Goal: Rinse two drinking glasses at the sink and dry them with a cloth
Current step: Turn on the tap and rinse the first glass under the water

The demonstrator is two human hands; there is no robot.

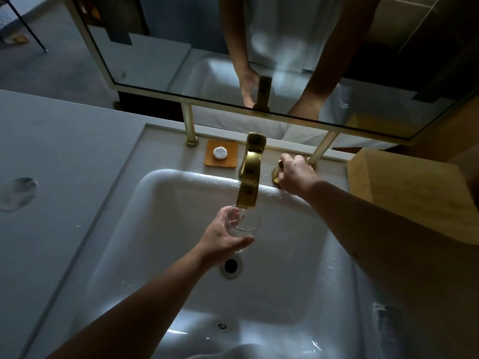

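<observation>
A clear drinking glass (245, 222) is held upright under the spout of the brass tap (250, 177), over the white sink (160, 203). My left hand (223, 237) wraps around the glass from the left and below. My right hand (295, 174) is closed on the brass tap handle (276, 174) at the right of the spout. A second clear glass (16, 194) stands on the grey counter at the far left. No cloth is in view.
An orange soap dish (232, 158) with a round white soap sits behind the sink, left of the tap. The drain (230, 265) lies below my left hand. A framed mirror (155, 60) on brass posts stands behind. A wooden box (404, 193) is at the right.
</observation>
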